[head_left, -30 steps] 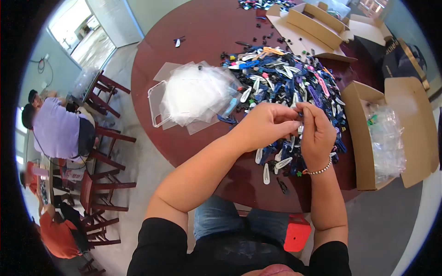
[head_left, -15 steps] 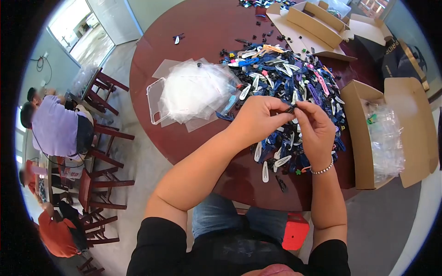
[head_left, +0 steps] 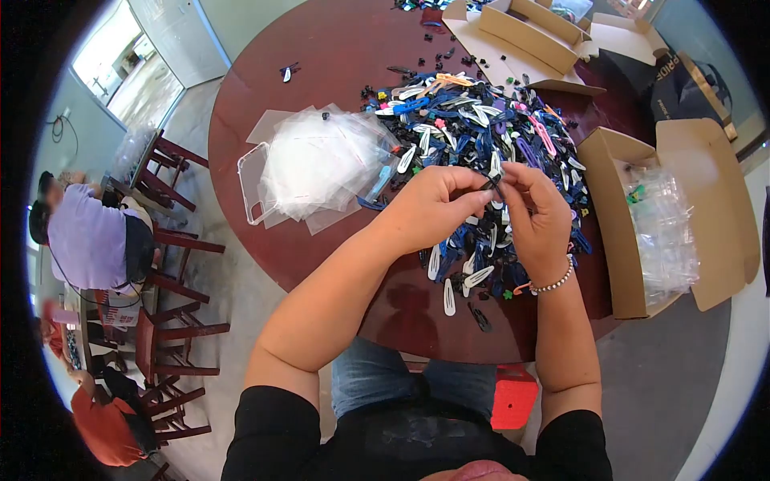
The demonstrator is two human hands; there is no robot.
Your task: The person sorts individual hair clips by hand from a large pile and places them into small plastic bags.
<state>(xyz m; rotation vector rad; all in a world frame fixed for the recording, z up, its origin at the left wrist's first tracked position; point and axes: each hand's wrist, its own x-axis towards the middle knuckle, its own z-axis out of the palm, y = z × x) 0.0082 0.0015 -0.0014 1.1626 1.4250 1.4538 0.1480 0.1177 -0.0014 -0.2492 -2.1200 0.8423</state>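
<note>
My left hand (head_left: 437, 204) and my right hand (head_left: 537, 212) meet over a large pile of hair clips (head_left: 473, 120) in blue, black, white and some pink. Thumb and fingers of my left hand pinch a small dark clip (head_left: 493, 183). The fingertips of my right hand close on the same clip from the other side. To the left of the pile lies a stack of clear plastic bags (head_left: 317, 164) on a clear tray-like piece (head_left: 250, 188). A white clip (head_left: 449, 297) and a black clip (head_left: 480, 319) lie near the table's front edge.
An open cardboard box (head_left: 622, 264) with packed plastic bags (head_left: 662, 232) stands at the right. More cardboard boxes (head_left: 529, 36) and a black bag (head_left: 682, 92) are at the back right. Seated people (head_left: 96, 240) are at another table on the left, beside wooden stools (head_left: 180, 341).
The view has shifted slightly, so the table and pile appear further left. My hands remain together at the pile; my right hand's fingers have spread a little along the dark clip.
</note>
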